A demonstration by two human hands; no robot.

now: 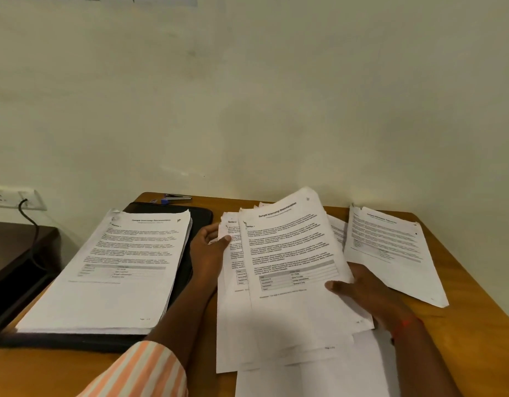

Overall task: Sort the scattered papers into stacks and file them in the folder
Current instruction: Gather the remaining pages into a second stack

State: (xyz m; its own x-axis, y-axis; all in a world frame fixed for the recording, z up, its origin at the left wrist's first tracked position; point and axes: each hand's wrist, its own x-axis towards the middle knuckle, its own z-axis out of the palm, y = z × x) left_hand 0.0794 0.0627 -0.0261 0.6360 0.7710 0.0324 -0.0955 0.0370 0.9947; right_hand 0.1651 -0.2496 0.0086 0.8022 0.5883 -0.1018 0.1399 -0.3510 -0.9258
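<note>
Down low in the head view, saw a fanned bundle of papers [293, 253] held between both hands over the wooden table [476, 296]. Pinched the bundle's left edge with the left grip [209, 250], thumb on the front of the sheets, fingers curled behind. Clasped the lower right edge with the right grip [365, 293], thumb laid across the top page, other fingers hidden beneath. Could not tell whether the bundle's near end touched the loose sheets [305, 376] lying under it.

Noted a thick stack [119, 267] resting on the black folder [197, 217] just left of the left grip, printed side up. Noted a few more pages [390, 247] lying askew on the table to the right, just beside the bundle. Spotted a stapler [177, 198] at the table's far edge, behind the folder. Wore a striped sleeve [144, 371] on the left arm.
</note>
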